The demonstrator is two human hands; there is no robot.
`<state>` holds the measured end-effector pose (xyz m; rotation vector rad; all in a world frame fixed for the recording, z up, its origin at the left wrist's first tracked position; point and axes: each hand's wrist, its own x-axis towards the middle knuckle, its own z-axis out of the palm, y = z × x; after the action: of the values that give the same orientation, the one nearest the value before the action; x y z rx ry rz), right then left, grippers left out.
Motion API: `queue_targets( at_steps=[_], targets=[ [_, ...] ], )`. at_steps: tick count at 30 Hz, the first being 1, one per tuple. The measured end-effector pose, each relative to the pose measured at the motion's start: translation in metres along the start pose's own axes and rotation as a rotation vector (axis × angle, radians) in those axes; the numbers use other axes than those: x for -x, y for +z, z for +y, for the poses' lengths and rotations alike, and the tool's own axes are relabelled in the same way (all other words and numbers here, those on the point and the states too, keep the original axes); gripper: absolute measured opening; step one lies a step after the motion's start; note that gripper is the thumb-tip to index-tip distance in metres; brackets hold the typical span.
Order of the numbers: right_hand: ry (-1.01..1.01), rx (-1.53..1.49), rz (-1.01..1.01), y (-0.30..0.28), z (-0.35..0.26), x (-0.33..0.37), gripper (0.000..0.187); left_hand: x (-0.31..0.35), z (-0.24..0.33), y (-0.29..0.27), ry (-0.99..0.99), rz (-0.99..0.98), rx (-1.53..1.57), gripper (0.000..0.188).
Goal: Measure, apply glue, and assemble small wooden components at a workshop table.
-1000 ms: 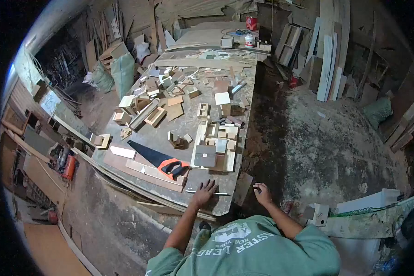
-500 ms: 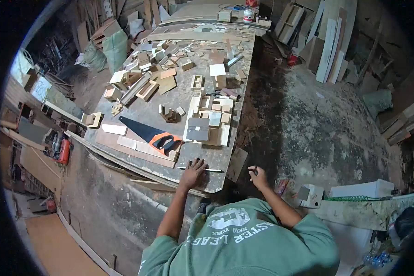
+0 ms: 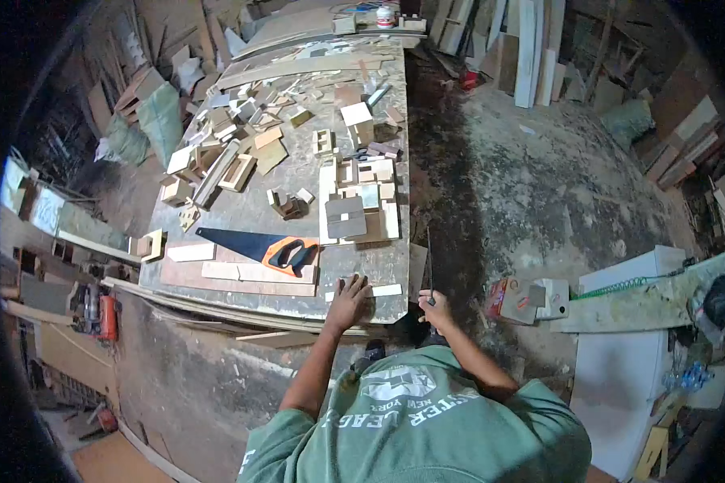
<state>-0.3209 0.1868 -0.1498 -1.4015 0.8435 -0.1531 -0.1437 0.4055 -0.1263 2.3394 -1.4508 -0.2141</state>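
Observation:
My left hand (image 3: 349, 303) lies flat with its fingers apart on a short pale wooden strip (image 3: 385, 291) at the table's near edge. Beyond the table's right corner, my right hand (image 3: 435, 308) is closed around a long, thin, dark tool (image 3: 429, 262) that points away from me; its exact kind is too small to tell. A handsaw (image 3: 258, 245) with an orange and black handle rests on flat boards (image 3: 189, 278) left of my left hand. Past that hand stands an assembly of small wooden boxes (image 3: 383, 213) with a grey square panel (image 3: 345, 218) on it.
Wood offcuts and small box frames (image 3: 238, 171) litter the far left of the worktable (image 3: 250, 209). A white bottle (image 3: 385, 16) stands at the back. Planks (image 3: 530, 56) lean at the far right. On my right are a flat red package (image 3: 503, 298) and a green coiled hose (image 3: 620, 287).
My right hand has moved closer to the table corner, and the thin tool in it now shows clearly. The strip under my left hand shows a broader face. The whole view has shifted.

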Motion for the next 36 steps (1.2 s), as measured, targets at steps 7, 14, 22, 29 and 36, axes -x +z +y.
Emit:
queue_targets(
  at_steps=[7, 14, 22, 29, 36],
  targets=[
    [0.12, -0.095, -0.028, 0.029, -0.009, 0.042, 0.036, -0.002, -0.013, 0.001, 0.137, 0.089, 0.11, 0.042],
    [0.052, -0.056, 0.099, 0.052, -0.005, 0.081, 0.04, -0.015, -0.011, 0.005, 0.254, 0.106, 0.039, 0.039],
    [-0.014, 0.021, 0.307, 0.069, 0.015, 0.104, 0.057, -0.022, -0.015, 0.021, 0.272, -0.017, 0.002, 0.037],
    [-0.096, -0.065, 0.301, 0.063, 0.013, 0.11, 0.047, -0.046, 0.02, 0.018, 0.364, 0.063, 0.105, 0.037],
    [-0.053, 0.164, 0.287, 0.07, -0.009, 0.108, 0.05, -0.056, 0.029, 0.012, 0.364, 0.057, 0.169, 0.033]
  ],
)
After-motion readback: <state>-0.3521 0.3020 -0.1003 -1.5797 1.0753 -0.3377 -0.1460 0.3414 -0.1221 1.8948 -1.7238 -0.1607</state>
